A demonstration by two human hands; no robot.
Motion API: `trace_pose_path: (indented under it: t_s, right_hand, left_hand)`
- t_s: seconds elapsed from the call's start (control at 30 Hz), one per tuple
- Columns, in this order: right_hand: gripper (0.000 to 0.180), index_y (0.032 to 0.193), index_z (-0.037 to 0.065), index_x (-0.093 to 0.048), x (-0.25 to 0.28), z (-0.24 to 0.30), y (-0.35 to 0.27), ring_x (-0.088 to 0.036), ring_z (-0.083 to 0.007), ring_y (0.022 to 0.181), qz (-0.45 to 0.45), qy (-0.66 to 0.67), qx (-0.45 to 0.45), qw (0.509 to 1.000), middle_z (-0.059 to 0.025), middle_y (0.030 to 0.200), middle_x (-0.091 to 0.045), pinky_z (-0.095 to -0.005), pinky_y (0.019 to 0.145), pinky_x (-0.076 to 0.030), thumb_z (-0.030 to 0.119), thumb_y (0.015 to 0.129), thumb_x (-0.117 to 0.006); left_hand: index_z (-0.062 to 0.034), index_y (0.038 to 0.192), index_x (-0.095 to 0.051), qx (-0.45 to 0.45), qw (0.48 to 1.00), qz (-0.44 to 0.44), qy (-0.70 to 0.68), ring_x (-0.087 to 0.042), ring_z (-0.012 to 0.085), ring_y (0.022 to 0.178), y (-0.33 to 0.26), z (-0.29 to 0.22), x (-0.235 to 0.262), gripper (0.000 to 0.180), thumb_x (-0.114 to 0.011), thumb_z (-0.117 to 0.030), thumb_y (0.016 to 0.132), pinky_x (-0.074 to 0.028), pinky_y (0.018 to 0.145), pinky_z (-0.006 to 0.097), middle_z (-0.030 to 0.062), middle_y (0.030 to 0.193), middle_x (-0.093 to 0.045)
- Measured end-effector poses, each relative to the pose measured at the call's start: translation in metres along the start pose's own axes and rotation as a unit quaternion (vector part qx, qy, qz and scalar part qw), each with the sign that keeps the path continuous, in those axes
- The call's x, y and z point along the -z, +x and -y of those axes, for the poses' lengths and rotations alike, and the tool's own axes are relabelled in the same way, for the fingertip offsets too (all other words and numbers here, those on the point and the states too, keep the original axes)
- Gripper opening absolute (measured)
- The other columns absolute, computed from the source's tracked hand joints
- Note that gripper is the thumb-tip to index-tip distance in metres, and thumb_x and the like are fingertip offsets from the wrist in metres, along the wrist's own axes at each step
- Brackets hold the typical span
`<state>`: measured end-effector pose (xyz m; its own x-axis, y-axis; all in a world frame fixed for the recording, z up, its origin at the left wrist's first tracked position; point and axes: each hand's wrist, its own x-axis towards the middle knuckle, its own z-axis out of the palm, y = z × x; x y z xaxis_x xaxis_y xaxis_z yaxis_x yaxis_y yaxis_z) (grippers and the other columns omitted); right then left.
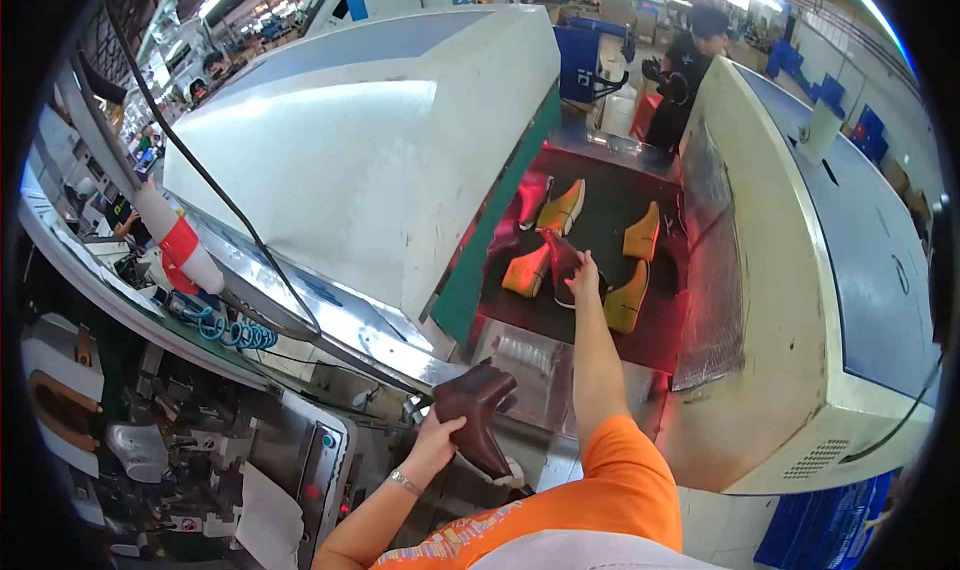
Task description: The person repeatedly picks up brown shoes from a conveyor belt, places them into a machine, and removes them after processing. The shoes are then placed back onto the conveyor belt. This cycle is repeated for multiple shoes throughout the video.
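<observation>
L hand (432,440) gripping dark brown boot (480,415), R hand (583,270) on belt boot (562,265)

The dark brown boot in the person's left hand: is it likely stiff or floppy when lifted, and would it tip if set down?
The dark brown boot probably stays fairly stiff: held by the left hand at its shaft alone, it keeps its shape without sagging. It seems light, since one hand carries it. Set upright it may tip, as the tall shaft looks narrow over the sole.

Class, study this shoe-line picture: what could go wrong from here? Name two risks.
1. The right hand reaches far over the belt under red glowing light, touching a dark boot; heat or moving parts might hurt it.
2. The left hand holds a brown boot by one side; it may slip.
</observation>
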<state>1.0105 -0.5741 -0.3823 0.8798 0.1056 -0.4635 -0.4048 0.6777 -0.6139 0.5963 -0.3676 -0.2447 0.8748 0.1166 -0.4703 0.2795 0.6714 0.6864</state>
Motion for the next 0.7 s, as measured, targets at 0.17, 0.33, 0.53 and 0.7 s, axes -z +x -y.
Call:
trace_pose_path:
  t_s: [0.17, 0.33, 0.53, 0.7]
  right_hand:
    - [0.040, 0.118, 0.014, -0.049, -0.029, 0.049, -0.065, -0.031, -0.0190, 0.120, 0.075, -0.011, 0.123, 0.990, 0.0027, 0.127, -0.042, -0.0499, 0.100, -0.015, 0.035, 0.084, -0.052]
    - [0.043, 0.122, 0.004, -0.043, -0.034, 0.145, -0.198, -0.049, -0.0127, 0.089, 0.180, 0.026, 0.241, 0.953, -0.0020, 0.109, -0.051, -0.0297, 0.080, -0.039, 0.024, 0.085, -0.051]
    - [0.041, 0.123, -0.003, -0.041, -0.005, 0.178, -0.342, -0.051, -0.0169, 0.100, 0.141, 0.018, 0.367, 0.919, -0.0111, 0.110, -0.052, -0.0334, 0.084, -0.043, 0.007, 0.085, -0.049]
    - [0.041, 0.123, -0.003, -0.042, 0.047, 0.137, -0.372, -0.047, -0.0217, 0.110, 0.068, -0.036, 0.353, 0.933, -0.0141, 0.119, -0.047, -0.0352, 0.095, -0.037, 0.000, 0.083, -0.046]
  left_hand:
    - [-0.0073, 0.121, -0.037, -0.022, 0.998, 0.033, 0.053, -0.049, 0.0196, 0.105, 0.036, 0.000, -0.029, 0.053, -0.055, 0.007, 0.074, -0.044, 0.088, 0.036, 0.0066, 0.114, -0.048]
    - [-0.0070, 0.127, -0.034, -0.055, 0.986, 0.098, 0.127, -0.052, 0.0152, 0.094, 0.113, 0.002, -0.079, 0.058, -0.055, 0.004, 0.075, -0.045, 0.080, 0.029, 0.0062, 0.107, -0.052]
    - [-0.0093, 0.133, -0.020, 0.003, 0.971, 0.072, 0.228, -0.046, 0.0243, 0.107, 0.202, -0.024, -0.157, 0.073, -0.061, -0.006, 0.072, -0.043, 0.079, 0.048, 0.0128, 0.121, -0.043]
    - [-0.0102, 0.134, -0.019, 0.066, 0.954, 0.004, 0.292, -0.037, 0.0293, 0.119, 0.182, -0.002, -0.121, 0.073, -0.062, -0.017, 0.076, -0.034, 0.091, 0.054, 0.0129, 0.132, -0.034]
